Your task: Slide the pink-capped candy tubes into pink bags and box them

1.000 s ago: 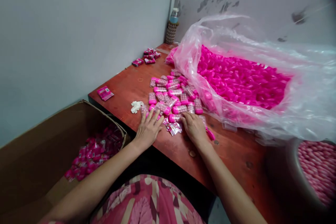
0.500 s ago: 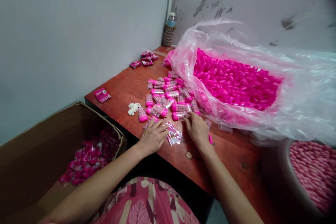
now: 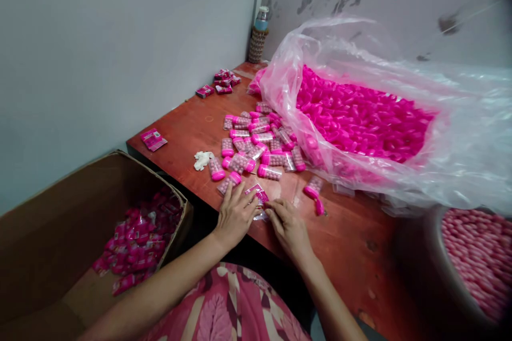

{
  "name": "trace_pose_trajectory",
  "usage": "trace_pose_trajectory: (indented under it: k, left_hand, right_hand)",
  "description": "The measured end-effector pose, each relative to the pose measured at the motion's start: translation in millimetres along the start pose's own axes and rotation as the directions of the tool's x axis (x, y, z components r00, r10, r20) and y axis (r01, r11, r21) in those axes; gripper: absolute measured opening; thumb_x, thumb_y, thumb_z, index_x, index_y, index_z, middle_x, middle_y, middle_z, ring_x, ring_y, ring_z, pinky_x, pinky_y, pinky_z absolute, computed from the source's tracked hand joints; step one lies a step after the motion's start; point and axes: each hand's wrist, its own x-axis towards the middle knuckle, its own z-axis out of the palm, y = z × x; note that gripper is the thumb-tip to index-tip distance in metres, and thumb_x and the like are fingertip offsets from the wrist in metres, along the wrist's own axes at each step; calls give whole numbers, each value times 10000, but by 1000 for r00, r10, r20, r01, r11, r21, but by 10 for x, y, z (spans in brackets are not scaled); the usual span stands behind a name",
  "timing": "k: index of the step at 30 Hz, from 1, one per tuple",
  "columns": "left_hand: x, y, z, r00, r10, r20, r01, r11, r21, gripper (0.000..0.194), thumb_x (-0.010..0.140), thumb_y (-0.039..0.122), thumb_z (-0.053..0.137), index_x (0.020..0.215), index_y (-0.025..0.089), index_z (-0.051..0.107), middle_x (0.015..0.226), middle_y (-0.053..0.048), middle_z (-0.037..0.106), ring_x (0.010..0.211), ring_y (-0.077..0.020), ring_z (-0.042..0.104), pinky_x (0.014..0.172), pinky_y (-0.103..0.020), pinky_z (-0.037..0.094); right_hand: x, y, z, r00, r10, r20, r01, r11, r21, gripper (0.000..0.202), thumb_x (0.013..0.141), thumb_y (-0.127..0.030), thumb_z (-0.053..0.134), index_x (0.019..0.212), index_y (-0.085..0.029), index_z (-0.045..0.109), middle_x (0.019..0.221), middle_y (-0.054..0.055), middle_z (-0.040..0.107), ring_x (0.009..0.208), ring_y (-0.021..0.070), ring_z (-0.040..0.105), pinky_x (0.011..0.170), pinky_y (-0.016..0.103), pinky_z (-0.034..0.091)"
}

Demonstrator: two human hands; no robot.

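A small clear packet with pink print lies near the front edge of the red-brown table. My left hand rests over its left side, fingers spread and palm down. On the packet's right side my right hand has its thumb and fingertips pressed together at the edge. Just beyond is a pile of clear containers with pink caps and small balls inside. One capped container lies apart to the right, touching a loose pink cap.
A plastic bag of pink caps covers the back right. A tub of pink balls stands right; a cardboard box with pink packets is left. Also there: white tissue, flat pink packets, pink packs, a bottle.
My right hand has moved left from the pile's edge to the packet. My left hand has shifted slightly over the packet. The container on the right is now uncovered.
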Motion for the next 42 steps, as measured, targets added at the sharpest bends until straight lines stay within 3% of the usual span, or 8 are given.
trace_pose_trajectory:
  k: [7,13,18,23,27,29,33,42]
  left_hand:
    - [8,-37,4,993,11,-121,-24,995,-102,209,826,217,480,971,204,630,1072,-30,630,1196,-246,383,1022,-539,198]
    - [93,34,-151,986,35,-163,-81,957,-280,273,814,218,498,1072,231,589,1178,-44,565,1215,-234,363,1030,-494,221]
    - [130,43,-192,900,-394,186,386,523,-760,354,779,349,527,1080,175,592,1043,-72,634,939,-230,587,799,-347,481]
    - [148,55,-177,755,-383,532,606,98,-789,276,706,387,594,702,123,676,624,-15,629,590,-142,585,575,-245,491]
    - [142,76,-184,670,-423,610,617,-139,-774,236,645,350,664,673,115,668,617,-23,631,568,-122,581,579,-237,489]
    - [136,82,-184,629,-448,635,618,-208,-758,221,615,332,691,666,119,670,615,-28,640,563,-123,589,579,-241,493]
    - [133,77,-171,607,-468,642,610,-243,-754,210,601,322,702,642,118,670,598,-30,645,541,-122,592,557,-234,490]
    - [148,45,-223,590,-481,648,584,-300,-754,196,619,301,696,643,110,657,614,-30,648,553,-107,589,560,-214,480]
  right_hand:
    - [-4,-34,-87,952,297,-77,-247,891,381,222,812,-336,499,937,-187,607,917,63,642,857,208,585,779,360,451]
    - [78,-172,-52,892,440,104,-347,519,782,312,728,-325,619,993,-185,534,806,21,650,697,158,609,624,277,482]
    - [119,-215,-12,882,456,117,-309,374,874,281,721,-295,632,959,-193,521,705,-17,635,589,130,597,578,259,477]
    - [106,-192,-160,949,301,99,-291,703,649,169,773,-314,555,882,-187,585,765,16,645,694,162,608,644,289,484]
    - [162,186,-668,996,55,-66,-53,998,35,272,807,-245,466,1061,-208,558,1044,85,612,930,215,580,805,381,451]
    - [210,454,-937,989,-114,93,133,960,-246,448,767,-210,493,1213,-223,454,1310,100,421,1213,258,359,958,463,318]
    - [308,824,-1185,934,11,357,166,871,-462,810,612,-305,668,1326,-216,298,1425,140,184,1289,338,147,955,529,290]
    - [468,860,-1023,949,-138,285,256,863,-435,587,673,-486,633,1158,-187,491,1247,137,464,1172,288,396,950,458,336]
